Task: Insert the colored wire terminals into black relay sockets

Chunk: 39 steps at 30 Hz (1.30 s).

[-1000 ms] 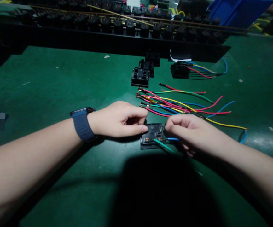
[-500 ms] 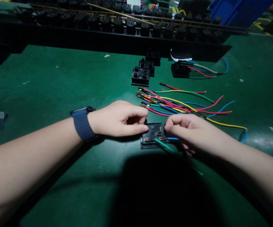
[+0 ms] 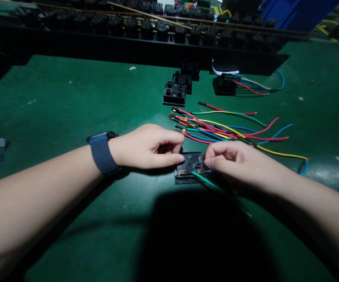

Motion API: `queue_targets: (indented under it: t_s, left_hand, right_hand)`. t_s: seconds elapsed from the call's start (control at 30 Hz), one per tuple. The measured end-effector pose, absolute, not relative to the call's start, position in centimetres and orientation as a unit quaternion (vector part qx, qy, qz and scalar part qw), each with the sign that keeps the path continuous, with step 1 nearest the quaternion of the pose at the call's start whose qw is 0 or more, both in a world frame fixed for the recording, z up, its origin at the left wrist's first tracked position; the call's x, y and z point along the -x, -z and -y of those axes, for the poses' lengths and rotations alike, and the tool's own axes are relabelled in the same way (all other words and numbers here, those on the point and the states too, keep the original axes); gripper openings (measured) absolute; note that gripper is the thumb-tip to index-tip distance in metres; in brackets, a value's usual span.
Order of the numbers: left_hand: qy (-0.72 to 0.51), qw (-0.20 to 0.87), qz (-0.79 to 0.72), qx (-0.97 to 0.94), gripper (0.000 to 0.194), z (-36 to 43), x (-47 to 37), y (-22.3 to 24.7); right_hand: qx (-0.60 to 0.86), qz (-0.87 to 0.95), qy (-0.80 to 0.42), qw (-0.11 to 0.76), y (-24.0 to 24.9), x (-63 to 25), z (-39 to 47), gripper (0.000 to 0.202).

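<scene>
A black plastic socket housing [image 3: 188, 163] lies on the green surface, its inner side facing up. My left hand [image 3: 157, 149] is closed on its upper left edge, thumb resting on top. At the housing's right edge my right hand [image 3: 228, 158] pinches with thumb and forefinger; whatever is between these fingertips is hidden. A green wire [image 3: 207, 181] runs from the housing's lower part down to the right. Beside it a short bit of blue wire [image 3: 208, 171] shows at a brass terminal, the rest covered by my right hand.
Beyond my hands lies a bundle of loose coloured wires [image 3: 216, 129] with brass terminals. Several more black housings [image 3: 174, 94] stand behind it. A wired housing [image 3: 224, 85] is at the right. A long black rack [image 3: 122, 51] filled with black parts spans the back, near a blue bin [image 3: 298, 13].
My right hand has shifted slightly; its lower fingers have drawn in and now cover more of the blue wire. My left hand and the housing stay in place.
</scene>
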<state>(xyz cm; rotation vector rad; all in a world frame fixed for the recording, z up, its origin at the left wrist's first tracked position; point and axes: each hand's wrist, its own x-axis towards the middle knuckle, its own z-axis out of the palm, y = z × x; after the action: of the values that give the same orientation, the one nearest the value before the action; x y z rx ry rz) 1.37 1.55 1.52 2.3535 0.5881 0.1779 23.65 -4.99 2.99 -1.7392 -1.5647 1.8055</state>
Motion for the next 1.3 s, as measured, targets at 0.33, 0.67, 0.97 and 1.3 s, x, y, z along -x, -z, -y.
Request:
queue_targets:
  t_s: [0.33, 0.67, 0.97, 1.3]
  left_hand:
    - [-0.066, 0.35, -0.225, -0.907, 0.026, -1.6, -1.4, -1.5]
    - [-0.07, 0.351, -0.22, -0.907, 0.026, -1.6, -1.4, -1.4]
    - [-0.074, 0.345, -0.223, -0.909, 0.026, -1.6, -1.4, -1.4]
    - [-0.064, 0.345, -0.226, -0.909, 0.027, -1.6, -1.5, -1.6]
  right_hand:
    - [0.549, 0.542, -0.628, 0.101, -2.9, -24.0, 5.0, 0.016]
    - [0.542, 0.53, -0.649, 0.072, -3.4, -24.3, 5.0, 0.01]
    - [0.485, 0.542, -0.677, 0.117, -2.9, -24.6, 4.9, 0.008]
    - [0.471, 0.552, -0.677, 0.124, -3.0, -24.8, 4.9, 0.009]
